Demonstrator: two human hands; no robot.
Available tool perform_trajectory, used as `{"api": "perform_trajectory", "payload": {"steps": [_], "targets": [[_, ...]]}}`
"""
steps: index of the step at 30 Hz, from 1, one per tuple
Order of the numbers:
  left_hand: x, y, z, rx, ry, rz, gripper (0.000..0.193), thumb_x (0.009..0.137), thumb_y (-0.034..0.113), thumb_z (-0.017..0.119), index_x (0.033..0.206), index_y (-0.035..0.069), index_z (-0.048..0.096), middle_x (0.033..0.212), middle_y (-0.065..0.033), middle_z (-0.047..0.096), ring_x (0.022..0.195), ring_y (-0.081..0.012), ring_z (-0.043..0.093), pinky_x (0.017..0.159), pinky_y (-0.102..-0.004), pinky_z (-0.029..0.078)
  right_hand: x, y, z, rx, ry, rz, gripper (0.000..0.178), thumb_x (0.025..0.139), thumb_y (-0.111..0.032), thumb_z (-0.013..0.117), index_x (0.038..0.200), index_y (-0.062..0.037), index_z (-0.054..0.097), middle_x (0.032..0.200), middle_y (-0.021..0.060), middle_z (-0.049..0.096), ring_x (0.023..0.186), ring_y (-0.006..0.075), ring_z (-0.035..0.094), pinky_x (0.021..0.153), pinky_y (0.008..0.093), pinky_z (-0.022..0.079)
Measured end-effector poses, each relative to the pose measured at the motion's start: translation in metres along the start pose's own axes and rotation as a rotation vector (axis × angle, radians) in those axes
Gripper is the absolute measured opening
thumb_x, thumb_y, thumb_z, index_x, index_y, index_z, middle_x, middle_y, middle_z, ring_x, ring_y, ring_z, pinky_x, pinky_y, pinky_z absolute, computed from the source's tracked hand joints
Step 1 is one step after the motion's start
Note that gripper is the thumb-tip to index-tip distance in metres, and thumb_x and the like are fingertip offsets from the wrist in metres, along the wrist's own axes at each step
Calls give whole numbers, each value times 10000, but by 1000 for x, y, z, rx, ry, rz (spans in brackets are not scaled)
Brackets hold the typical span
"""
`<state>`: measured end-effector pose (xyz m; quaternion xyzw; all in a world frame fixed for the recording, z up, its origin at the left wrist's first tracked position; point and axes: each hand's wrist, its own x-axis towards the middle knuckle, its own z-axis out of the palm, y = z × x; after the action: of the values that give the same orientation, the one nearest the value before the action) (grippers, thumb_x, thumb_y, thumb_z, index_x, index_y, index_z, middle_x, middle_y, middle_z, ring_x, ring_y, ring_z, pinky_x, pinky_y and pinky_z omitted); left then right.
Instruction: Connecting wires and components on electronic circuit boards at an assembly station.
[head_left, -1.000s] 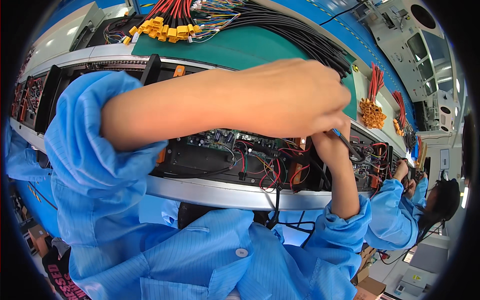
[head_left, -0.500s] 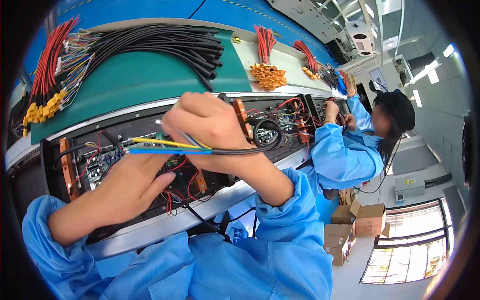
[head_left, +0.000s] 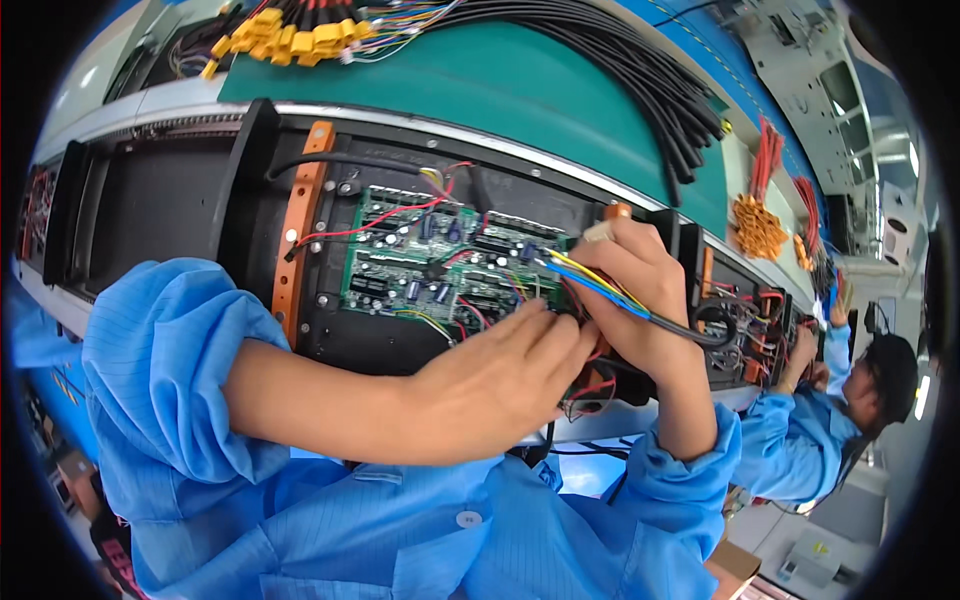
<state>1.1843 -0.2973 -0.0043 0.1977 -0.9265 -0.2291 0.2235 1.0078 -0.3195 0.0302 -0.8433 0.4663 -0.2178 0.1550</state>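
Note:
A black cable (head_left: 690, 331) with blue and yellow wire ends runs through my right hand (head_left: 640, 290), whose fingers are curled closed round it. The wire ends point left over a green circuit board (head_left: 395, 255) fixed on a black tray. My left hand (head_left: 500, 380) reaches across the board's near right corner, its fingers pressed together close to the right fingertips. Whatever they pinch among the thin red wires is hidden. An orange-brown bar (head_left: 298, 235) stands at the left of the board, and a second one (head_left: 616, 211) shows behind my right hand.
Black sleeved cables (head_left: 620, 80) lie on the green mat (head_left: 480, 85) behind the tray, next to yellow connectors (head_left: 300, 42). Orange connectors (head_left: 758, 228) with red wires sit farther right. A co-worker (head_left: 820, 430) in blue handles wiring at the right.
The view has swung left, so the board shows larger and the co-worker farther right. Both hands have come down to the board's near right part. The right still holds the cable.

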Motion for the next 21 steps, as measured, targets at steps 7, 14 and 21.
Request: {"api": "perform_trajectory", "payload": {"steps": [7,14,21], "targets": [[-12,2,1,32,-57,54,614,766,292,598,1157,-141,409,1152,-277,439,1072,-377,458,993,-438,335,5,2,-1,-104,-187,13,120,639,-13,629,754,-46,615,777,47,494,708,212,449,689,300,361],[-11,-5,-10,-52,-69,42,599,797,335,556,1185,-98,415,1133,-285,450,1053,-379,459,981,-452,329,21,4,-4,-162,-291,-8,118,619,-25,633,732,-50,613,748,37,452,698,206,422,685,302,350],[-11,-6,-15,50,-114,-6,570,833,382,492,1190,-59,439,1102,-291,473,1050,-388,445,970,-447,314,27,6,-1,-264,-359,-51,87,604,-42,618,686,-59,593,737,33,428,697,202,405,694,302,343]]}}
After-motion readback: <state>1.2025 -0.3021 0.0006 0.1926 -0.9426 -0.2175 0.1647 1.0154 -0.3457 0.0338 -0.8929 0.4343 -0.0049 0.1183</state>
